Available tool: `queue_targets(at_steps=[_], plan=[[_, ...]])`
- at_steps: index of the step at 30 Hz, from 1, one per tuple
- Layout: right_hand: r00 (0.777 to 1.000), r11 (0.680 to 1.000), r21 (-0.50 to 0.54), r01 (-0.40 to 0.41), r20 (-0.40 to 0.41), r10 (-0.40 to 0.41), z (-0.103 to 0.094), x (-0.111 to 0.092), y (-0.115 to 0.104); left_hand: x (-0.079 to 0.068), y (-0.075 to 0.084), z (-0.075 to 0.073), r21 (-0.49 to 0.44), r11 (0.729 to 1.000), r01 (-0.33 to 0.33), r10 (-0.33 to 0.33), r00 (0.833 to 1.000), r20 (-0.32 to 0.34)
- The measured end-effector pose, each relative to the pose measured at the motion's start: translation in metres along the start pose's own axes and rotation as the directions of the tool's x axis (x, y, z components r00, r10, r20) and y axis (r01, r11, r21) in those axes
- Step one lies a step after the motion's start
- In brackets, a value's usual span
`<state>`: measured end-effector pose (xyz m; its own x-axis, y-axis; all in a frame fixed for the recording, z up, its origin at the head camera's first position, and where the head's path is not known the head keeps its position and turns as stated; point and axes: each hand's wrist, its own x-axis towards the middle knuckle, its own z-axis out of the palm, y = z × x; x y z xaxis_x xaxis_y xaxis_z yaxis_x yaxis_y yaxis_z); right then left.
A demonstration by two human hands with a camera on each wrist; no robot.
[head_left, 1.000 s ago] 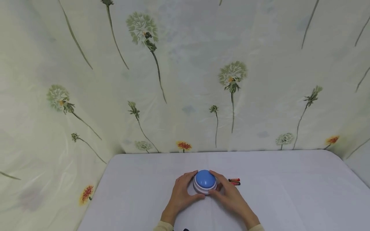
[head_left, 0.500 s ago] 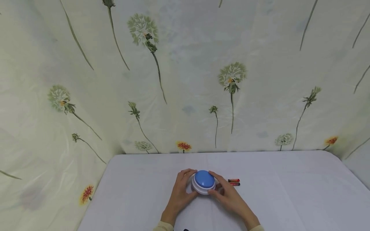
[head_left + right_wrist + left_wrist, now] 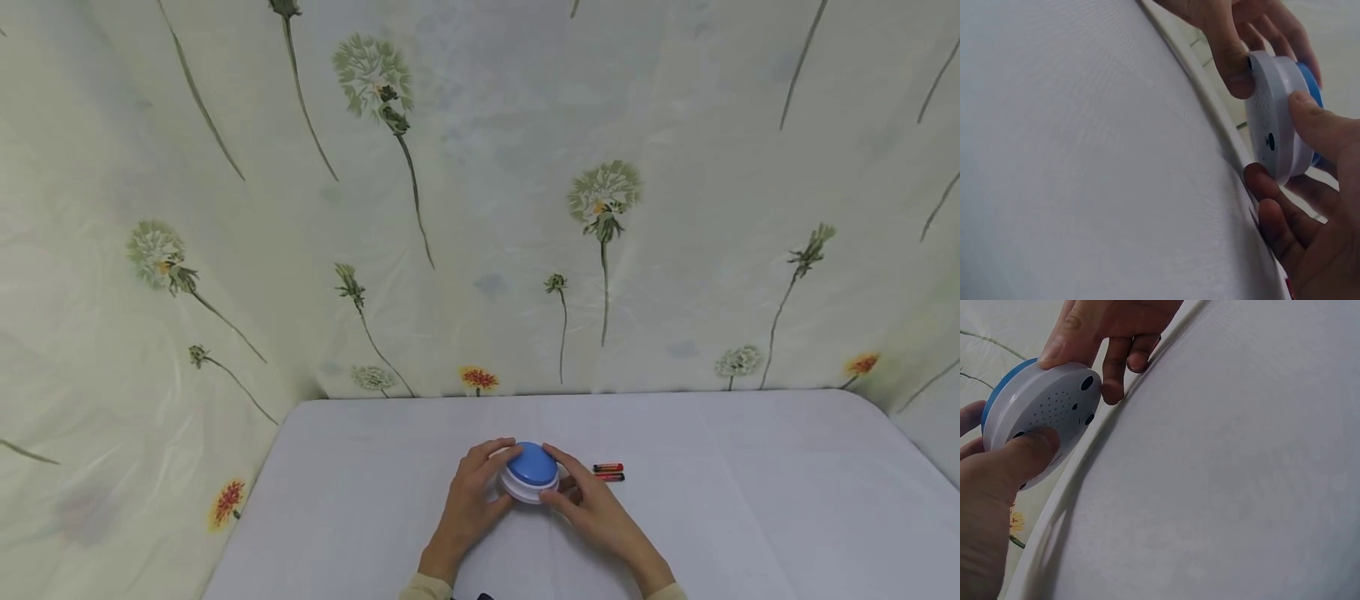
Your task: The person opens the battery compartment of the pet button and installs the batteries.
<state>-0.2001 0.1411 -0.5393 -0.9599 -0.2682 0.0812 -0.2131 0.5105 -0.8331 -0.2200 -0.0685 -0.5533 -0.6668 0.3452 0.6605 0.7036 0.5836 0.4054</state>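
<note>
Button held two-handed; battery labels illegibly small.

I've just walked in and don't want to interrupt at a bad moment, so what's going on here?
A person is holding a round white push button with a blue top between their left hand and right hand. It is off the white-covered table, tilted, and its underside with small holes shows in the left wrist view. Two small red-and-black sticks, probably batteries, lie on the table just past the right hand.
</note>
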Motion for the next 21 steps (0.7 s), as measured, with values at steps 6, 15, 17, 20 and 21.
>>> queue_targets(at_steps=[6,15,17,20,21], plan=[[1.000,1.000,-0.006,0.010,-0.004,-0.010,0.0012,0.0011,0.0000,-0.0005,-0.0005,-0.0006,-0.022,0.999,-0.026,0.026,1.000,-0.017],[1.000,1.000,0.007,-0.024,0.000,0.024,0.0019,-0.0001,-0.0017,-0.0001,-0.0002,-0.0003,-0.109,0.994,-0.013,0.011,1.000,-0.011],[1.000,0.999,0.015,-0.030,0.000,0.030,0.0017,0.0000,-0.0022,0.0001,-0.0006,-0.0001,-0.111,0.994,-0.012,0.011,1.000,-0.014],[0.999,0.999,0.024,-0.036,-0.001,0.036,0.0015,0.0004,-0.0031,0.0004,-0.0012,-0.0002,-0.111,0.994,-0.011,0.009,1.000,-0.019],[0.999,0.999,0.027,-0.037,-0.002,0.037,0.0015,0.0005,-0.0034,0.0004,-0.0014,-0.0003,-0.108,0.994,-0.010,0.007,1.000,-0.020]])
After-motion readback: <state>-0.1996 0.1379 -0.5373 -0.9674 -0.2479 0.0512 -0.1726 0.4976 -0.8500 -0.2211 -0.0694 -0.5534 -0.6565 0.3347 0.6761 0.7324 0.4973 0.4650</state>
